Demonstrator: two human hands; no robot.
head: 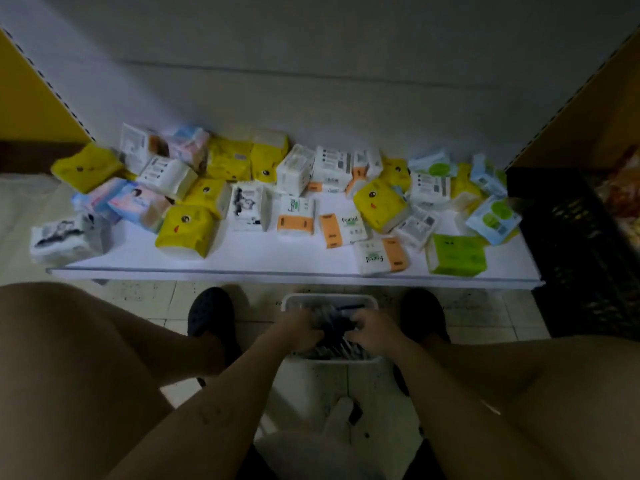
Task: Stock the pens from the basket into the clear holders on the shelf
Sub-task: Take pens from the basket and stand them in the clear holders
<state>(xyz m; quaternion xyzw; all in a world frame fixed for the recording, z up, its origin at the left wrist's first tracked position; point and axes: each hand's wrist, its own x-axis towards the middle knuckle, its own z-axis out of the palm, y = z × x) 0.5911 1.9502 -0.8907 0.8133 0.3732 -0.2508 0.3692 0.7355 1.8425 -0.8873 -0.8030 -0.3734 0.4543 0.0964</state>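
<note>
A white basket stands on the tiled floor between my feet, filled with dark pens. Both my hands are down inside it. My left hand curls its fingers around a bunch of the pens on the left side. From the right, my right hand grips the same dark bundle. The pens are blurred and dim, so single ones are hard to tell apart. No clear holders show in the head view.
A low white shelf ahead carries several tissue packs, yellow, white, orange and green. A black crate stands at the right. My knees flank the basket, with dark shoes on the floor.
</note>
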